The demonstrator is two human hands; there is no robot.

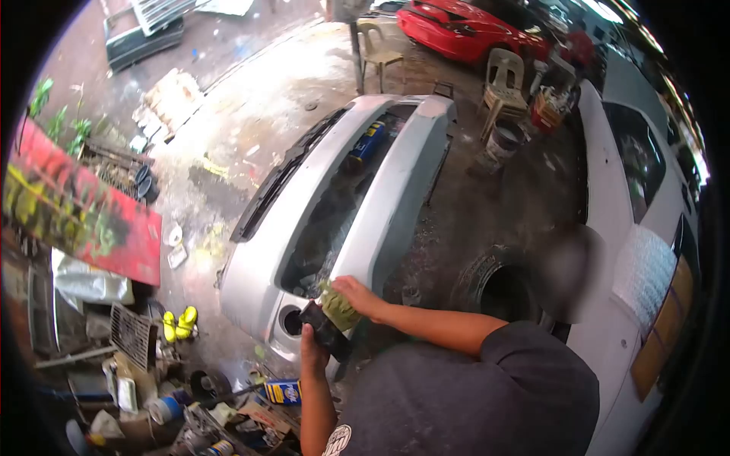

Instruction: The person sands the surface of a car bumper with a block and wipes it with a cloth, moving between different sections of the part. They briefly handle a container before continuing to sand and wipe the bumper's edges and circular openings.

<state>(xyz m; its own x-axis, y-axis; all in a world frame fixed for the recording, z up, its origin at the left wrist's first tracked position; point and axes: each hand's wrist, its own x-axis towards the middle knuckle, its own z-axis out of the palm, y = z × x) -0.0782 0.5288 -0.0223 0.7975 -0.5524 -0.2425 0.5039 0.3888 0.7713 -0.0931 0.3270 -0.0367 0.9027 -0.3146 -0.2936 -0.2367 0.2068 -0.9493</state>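
My left hand [310,351] is closed around a black, roughly cylindrical object [327,332]. Its exact kind is not clear. Fingers curled, my right hand [357,296] grips a crumpled yellow-green cloth-like piece [339,310] right beside the black object. Both hands are over the near end of a pale grey-white car bumper [365,239], close to a round opening [292,320] in it. Inside the bumper's long slot, toward its far end, lies a blue can [368,141] with yellow marking.
Lower left, a cluttered heap includes a blue-and-yellow can [282,391], yellow shoes [179,324] and a dark grille [133,335]. A red panel [91,213] leans at left. A white car [608,175] stands close on the right; plastic chairs [503,76] and a red car [464,30] are farther back.
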